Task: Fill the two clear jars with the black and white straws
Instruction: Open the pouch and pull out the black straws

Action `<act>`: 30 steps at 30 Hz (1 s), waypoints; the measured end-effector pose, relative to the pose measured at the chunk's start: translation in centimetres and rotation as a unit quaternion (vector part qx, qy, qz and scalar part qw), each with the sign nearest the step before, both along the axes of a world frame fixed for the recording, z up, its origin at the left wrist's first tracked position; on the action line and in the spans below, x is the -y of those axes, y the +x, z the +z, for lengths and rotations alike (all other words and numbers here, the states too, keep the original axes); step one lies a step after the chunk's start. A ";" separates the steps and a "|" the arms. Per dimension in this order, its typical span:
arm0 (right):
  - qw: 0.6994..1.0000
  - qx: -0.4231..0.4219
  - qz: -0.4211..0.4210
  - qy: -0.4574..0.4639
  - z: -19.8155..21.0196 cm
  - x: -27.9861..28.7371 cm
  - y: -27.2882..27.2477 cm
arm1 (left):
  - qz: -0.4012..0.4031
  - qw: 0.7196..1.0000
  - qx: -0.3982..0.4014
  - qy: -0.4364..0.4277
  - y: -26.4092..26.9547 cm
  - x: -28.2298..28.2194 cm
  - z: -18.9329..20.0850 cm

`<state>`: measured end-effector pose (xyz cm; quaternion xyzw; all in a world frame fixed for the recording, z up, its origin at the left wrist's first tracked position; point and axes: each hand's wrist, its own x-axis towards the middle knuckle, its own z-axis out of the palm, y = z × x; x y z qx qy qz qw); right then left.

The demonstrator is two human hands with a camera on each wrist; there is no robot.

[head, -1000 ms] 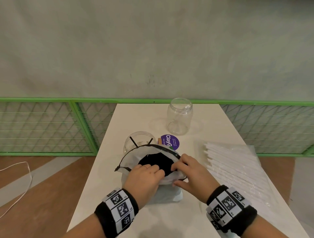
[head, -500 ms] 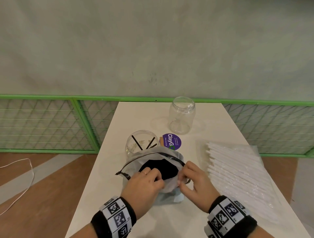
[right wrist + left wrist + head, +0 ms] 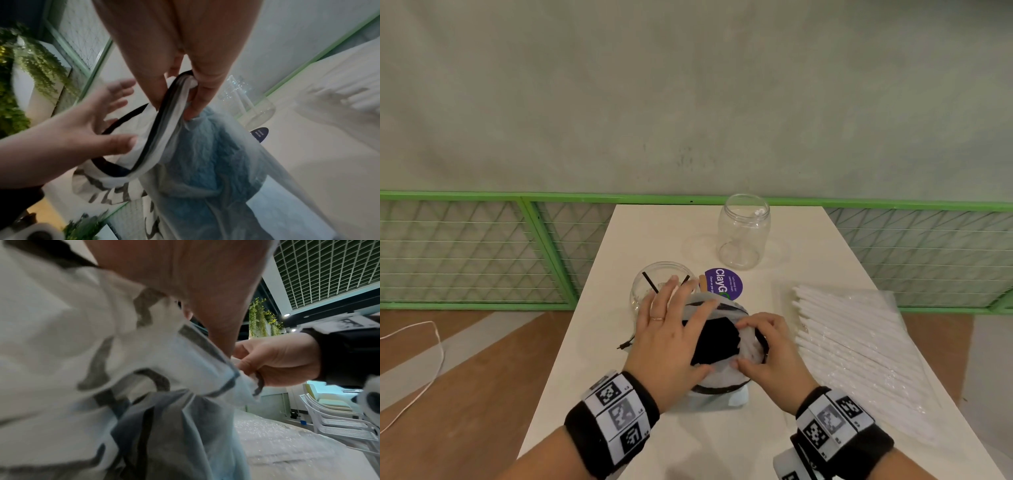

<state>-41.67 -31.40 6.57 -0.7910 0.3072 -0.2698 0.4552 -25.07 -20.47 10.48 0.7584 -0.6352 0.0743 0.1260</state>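
Note:
A white drawstring bag (image 3: 717, 380) with a black-trimmed rim stands open on the table, and a black bundle (image 3: 717, 339) shows inside it. My left hand (image 3: 688, 325) lies over the bag's left rim with straight, spread fingers. My right hand (image 3: 748, 342) pinches the right rim, as the right wrist view shows (image 3: 185, 91). The near clear jar (image 3: 650, 291) holds a few black straws and is partly hidden by my left fingers. Further back, the far clear jar (image 3: 743, 233) holds one white straw. A pack of white straws (image 3: 852, 342) lies to the right.
A round purple sticker (image 3: 723, 287) lies between the jars. A green mesh railing (image 3: 482, 253) runs behind and left of the table (image 3: 808, 240). The table's left edge drops to a wooden floor with a white cable (image 3: 431, 359).
My left hand has uncurled from the bag's rim and stretched forward over the opening toward the near jar. My right hand keeps its pinch on the right rim.

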 end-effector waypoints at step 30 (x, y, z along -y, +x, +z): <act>0.987 0.026 0.078 0.139 0.0 0.1 1.2 | 0.011 0.997 -0.058 0.043 -0.8 0.8 -2.2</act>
